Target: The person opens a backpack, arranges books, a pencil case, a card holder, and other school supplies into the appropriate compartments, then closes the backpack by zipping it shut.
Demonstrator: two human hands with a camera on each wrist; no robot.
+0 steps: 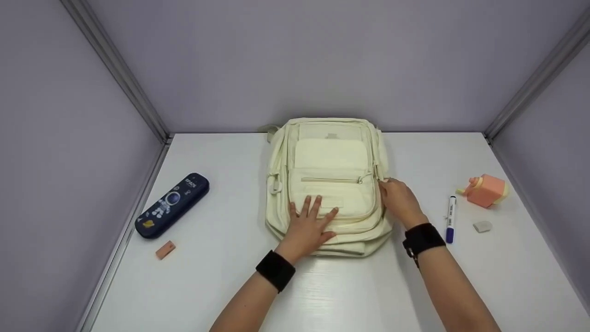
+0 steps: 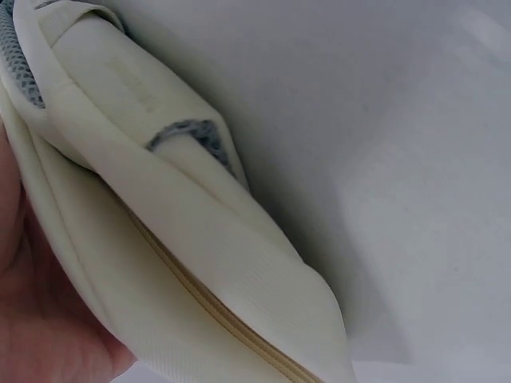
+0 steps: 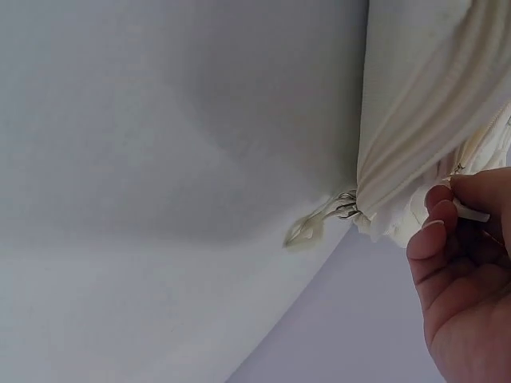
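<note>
A cream backpack (image 1: pixel 332 154) lies front side up at the back middle of the white table. My left hand (image 1: pixel 308 229) rests with spread fingers on its lower front pocket. At the bag's right side, my right hand (image 1: pixel 402 201) pinches a pale zipper pull (image 3: pixel 473 212) between thumb and fingers. A horizontal zipper (image 1: pixel 332 180) crosses the front pocket above the left hand. Along the bag's side, a tan zipper (image 2: pixel 204 295) shows in the left wrist view, with part of the left hand at the edge.
A navy pencil case (image 1: pixel 173 205) with an astronaut print and a small orange-brown block (image 1: pixel 165 249) lie at left. At right are a blue-capped marker (image 1: pixel 451 219), a coral bottle-shaped object (image 1: pixel 486 190) and a small grey piece (image 1: pixel 482 226). Panel walls (image 1: pixel 322 60) enclose the table.
</note>
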